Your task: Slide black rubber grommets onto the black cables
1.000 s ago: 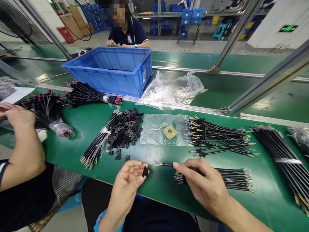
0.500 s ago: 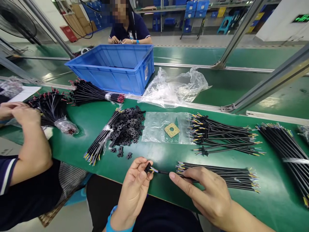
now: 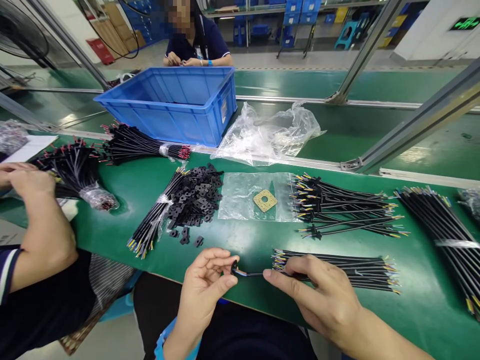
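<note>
Between the thumb and fingers of my left hand (image 3: 208,285) is a small black plastic clip (image 3: 234,267). My right hand (image 3: 322,295) pinches a black cable (image 3: 255,274), whose stripped end with coloured wires meets the clip. How far the wires pass into the clip cannot be made out. Under and behind my right hand lies a row of black cables (image 3: 363,272). Beyond my left hand is a heap of black clips (image 3: 198,195), a few lying loose in front of it. Cables with clips fitted (image 3: 337,200) lie further back on the right.
A yellow sponge (image 3: 265,200) lies on a flat plastic bag (image 3: 236,200). Behind are a blue crate (image 3: 168,117) and a crumpled clear bag (image 3: 266,135). Tied cable bundles (image 3: 153,215) flank the work area. A co-worker's arm (image 3: 48,235) is at left; another person sits opposite.
The clip in my left hand has turned from face-on to nearly edge-on, and the left fingers have shifted around it. My right hand keeps its pinch on the cable. The view has shifted slightly.
</note>
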`<state>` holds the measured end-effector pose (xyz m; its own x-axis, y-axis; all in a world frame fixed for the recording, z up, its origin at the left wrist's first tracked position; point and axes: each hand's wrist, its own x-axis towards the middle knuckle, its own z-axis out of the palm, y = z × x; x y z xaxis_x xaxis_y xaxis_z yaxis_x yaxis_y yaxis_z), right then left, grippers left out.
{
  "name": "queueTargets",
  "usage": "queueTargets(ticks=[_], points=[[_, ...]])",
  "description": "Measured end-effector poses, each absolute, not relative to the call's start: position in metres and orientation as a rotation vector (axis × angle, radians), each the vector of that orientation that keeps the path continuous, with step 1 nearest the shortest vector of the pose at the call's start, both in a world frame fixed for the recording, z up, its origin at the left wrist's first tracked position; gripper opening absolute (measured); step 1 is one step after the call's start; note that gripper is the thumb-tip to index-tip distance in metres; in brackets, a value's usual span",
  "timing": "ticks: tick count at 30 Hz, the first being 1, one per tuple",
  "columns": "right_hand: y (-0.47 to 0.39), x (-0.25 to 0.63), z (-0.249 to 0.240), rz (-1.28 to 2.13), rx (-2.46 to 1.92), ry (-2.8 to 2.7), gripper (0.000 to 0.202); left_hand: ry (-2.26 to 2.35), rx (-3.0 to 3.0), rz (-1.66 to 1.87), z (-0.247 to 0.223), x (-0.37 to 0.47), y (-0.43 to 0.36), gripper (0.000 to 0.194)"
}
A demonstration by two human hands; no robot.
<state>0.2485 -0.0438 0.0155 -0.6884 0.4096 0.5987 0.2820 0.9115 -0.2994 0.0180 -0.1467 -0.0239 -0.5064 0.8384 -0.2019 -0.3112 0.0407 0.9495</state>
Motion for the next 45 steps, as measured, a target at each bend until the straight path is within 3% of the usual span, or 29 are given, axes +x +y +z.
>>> queueTargets(ticks=[11, 19, 31, 45], points=[[-0.053, 0.242, 0.007, 0.336, -0.488, -2.263, 0.021, 1.220, 0.754, 1.667, -0.020, 0.046, -0.147, 0.049], [-0.054, 0.241, 0.011, 0.511, -0.405, -2.320, 0.014, 1.262, 1.146, 1.654, -0.014, 0.038, -0.149, 0.064], [-0.055, 0.240, 0.018, 0.931, -0.410, -2.412, 0.027, 1.233, 1.356, 1.511, -0.015, 0.030, -0.149, 0.067], [-0.055, 0.233, 0.011, 0.906, -0.404, -2.346, 0.034, 1.244, 1.436, 1.502, -0.015, 0.038, -0.139, 0.073]])
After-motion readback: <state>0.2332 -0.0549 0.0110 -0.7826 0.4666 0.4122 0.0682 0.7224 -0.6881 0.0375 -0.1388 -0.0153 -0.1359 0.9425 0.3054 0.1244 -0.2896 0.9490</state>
